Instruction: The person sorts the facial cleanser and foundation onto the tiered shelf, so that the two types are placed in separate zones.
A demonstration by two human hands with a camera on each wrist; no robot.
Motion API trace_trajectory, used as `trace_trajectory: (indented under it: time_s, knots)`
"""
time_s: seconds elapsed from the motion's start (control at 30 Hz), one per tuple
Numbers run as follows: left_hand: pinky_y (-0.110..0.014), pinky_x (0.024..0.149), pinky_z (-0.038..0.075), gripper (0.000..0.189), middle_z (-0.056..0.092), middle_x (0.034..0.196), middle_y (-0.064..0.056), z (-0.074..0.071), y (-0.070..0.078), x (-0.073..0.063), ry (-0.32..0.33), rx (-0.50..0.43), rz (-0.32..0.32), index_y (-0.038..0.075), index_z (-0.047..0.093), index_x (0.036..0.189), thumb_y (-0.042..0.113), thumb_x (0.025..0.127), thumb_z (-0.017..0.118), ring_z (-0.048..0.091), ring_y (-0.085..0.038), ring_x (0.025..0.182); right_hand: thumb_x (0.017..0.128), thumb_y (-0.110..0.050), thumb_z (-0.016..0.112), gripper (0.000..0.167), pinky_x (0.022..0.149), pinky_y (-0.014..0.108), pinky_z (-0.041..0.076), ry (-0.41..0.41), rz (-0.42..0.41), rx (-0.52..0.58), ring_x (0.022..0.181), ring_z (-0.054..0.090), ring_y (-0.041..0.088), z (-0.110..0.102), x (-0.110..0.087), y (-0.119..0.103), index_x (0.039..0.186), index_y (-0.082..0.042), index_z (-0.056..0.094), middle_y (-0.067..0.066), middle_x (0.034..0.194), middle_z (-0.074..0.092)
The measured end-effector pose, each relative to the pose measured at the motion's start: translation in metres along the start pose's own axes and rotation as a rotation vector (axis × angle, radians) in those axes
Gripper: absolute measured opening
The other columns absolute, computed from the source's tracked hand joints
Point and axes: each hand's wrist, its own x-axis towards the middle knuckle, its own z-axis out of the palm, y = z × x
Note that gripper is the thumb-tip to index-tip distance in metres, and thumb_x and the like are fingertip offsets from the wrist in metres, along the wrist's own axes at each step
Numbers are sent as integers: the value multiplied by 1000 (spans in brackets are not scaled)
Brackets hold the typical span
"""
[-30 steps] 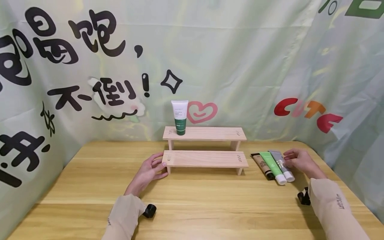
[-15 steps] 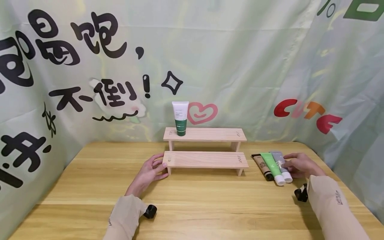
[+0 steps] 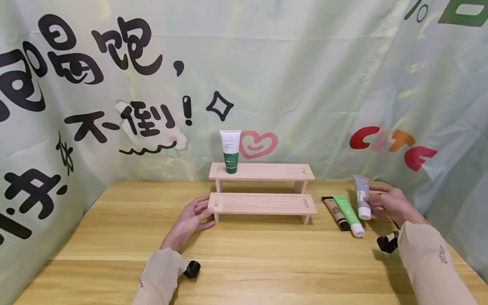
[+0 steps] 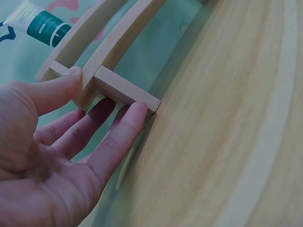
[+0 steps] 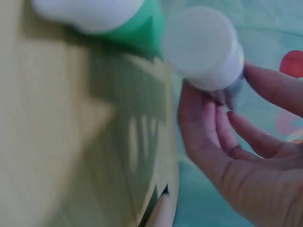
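Note:
My right hand (image 3: 392, 204) pinches a grey squeeze tube (image 3: 361, 192) with a white cap, its cap end down and raised off the table. In the right wrist view the white cap (image 5: 203, 49) faces the camera and hides much of the tube. Next to it lie a green tube (image 3: 346, 209) with a white cap and a brown tube (image 3: 334, 212) with a black cap. My left hand (image 3: 188, 220) holds the left end of a two-step wooden stand (image 3: 263, 203), thumb on the board and fingers against the leg (image 4: 125, 87). A white and green tube (image 3: 230, 152) stands upright on the upper step.
The stand is near the back of the wooden table (image 3: 267, 262). A printed cloth (image 3: 305, 84) hangs behind and along both sides. A black wrist camera (image 3: 192, 269) sits at the left cuff, another black wrist camera (image 3: 386, 242) at the right.
My right hand has taken hold of the grey tube, lifted it away from beside the green one and moved it up and slightly right. My left hand stays on the stand.

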Motion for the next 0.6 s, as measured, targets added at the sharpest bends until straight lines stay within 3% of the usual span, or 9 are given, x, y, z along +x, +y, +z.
trace_trajectory:
  time_s: [0.13,0.2,0.3,0.6]
  knots:
    - [-44,90,59,50,47,143,-31,1,1,-1,0,-1,5,-2,34,152,-4,105,49,61,-38,114,105,-12,55,72,78,30,61,6,-84,46,84,59,2,7,1,-9,150,20,10,29,128,44]
    - [-44,89,59,50,47,143,-31,1,0,-1,-2,3,4,-3,34,152,-4,105,50,62,-37,112,105,-13,55,73,79,29,61,4,-109,65,87,56,1,11,0,-14,152,19,7,36,140,32]
    - [-44,89,59,50,48,142,-31,2,0,-2,-5,10,6,-2,34,152,-4,105,50,62,-36,111,105,-12,56,76,79,27,60,4,-144,102,89,55,1,20,1,-26,154,16,5,33,144,29]
    - [-44,89,59,49,49,141,-31,1,1,-3,10,11,15,-3,35,151,-4,104,50,62,-37,111,98,-4,66,69,77,25,60,2,-265,275,95,56,9,46,0,-62,151,5,23,10,124,42]
